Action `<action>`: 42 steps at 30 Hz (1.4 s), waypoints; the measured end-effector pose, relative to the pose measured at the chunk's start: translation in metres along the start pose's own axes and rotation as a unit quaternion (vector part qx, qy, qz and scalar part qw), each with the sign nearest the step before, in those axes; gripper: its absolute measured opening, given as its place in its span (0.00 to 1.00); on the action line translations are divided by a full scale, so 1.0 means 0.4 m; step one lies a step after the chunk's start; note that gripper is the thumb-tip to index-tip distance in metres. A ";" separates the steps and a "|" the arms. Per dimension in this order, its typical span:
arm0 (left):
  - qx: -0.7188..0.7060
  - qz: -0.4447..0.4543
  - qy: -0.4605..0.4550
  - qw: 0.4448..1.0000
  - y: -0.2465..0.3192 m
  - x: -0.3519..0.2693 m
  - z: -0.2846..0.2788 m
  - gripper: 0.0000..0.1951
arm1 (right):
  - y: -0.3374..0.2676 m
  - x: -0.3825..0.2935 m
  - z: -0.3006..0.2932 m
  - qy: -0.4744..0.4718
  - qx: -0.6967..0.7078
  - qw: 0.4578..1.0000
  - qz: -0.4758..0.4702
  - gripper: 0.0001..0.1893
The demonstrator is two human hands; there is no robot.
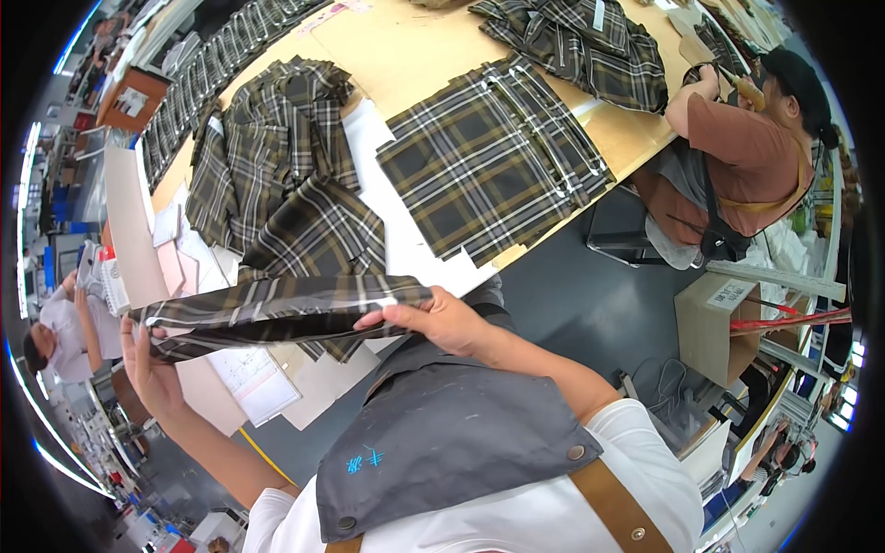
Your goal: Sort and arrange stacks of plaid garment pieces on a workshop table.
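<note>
Both hands stretch a dark plaid fabric piece (276, 301) in front of my apron. My left hand (153, 377) grips its left end, with the fingers pointing up. My right hand (442, 321) pinches the other end between thumb and fingers. The cloth is folded lengthwise, and a dark gap shows between its layers. It looks slightly blurred. Just beyond it, a crumpled heap of the same plaid cloth (276, 159) lies on the table. Right of that heap lies a flat stack of plaid pieces (470, 162), with narrow bands and white strips across its right part.
Paper sheets (256, 383) and card patterns (131, 228) cover the near left of the wooden table (408, 41). More plaid garments (581, 52) lie at the far right. A seated co-worker (747, 152) is at the right edge, near a cardboard box (715, 325) on the floor side.
</note>
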State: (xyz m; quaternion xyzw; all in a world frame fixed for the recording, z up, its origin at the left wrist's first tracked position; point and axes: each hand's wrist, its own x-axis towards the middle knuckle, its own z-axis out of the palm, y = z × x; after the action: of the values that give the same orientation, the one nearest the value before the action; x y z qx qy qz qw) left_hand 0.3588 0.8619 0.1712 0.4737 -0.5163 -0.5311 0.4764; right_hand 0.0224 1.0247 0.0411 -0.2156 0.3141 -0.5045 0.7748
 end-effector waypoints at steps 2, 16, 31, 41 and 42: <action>0.009 -0.001 -0.013 1.000 0.033 0.027 0.042 0.25 | 0.011 -0.005 0.003 -0.004 0.049 0.999 -0.017 0.13; 0.274 -0.089 -0.385 0.877 -0.402 0.490 0.921 0.13 | -0.008 -0.110 -0.442 0.317 0.307 0.892 -0.102 0.14; 0.243 -0.108 -0.436 0.860 -0.713 0.574 1.162 0.09 | 0.014 -0.103 -0.580 0.435 0.404 0.799 -0.098 0.14; 0.451 0.087 -0.354 0.815 -0.766 0.520 1.213 0.09 | -0.014 -0.108 -0.577 0.444 0.389 0.806 -0.043 0.14; 0.448 0.087 -0.354 0.816 -0.763 0.509 1.221 0.09 | -0.014 -0.122 -0.579 0.446 0.387 0.806 -0.044 0.14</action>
State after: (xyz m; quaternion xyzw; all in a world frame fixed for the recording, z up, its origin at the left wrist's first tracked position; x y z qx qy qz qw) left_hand -0.1522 0.7107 -0.1273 0.3667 -0.8696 -0.3282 0.0397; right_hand -0.1586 1.0633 -0.1067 0.3372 0.3937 -0.6585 0.5456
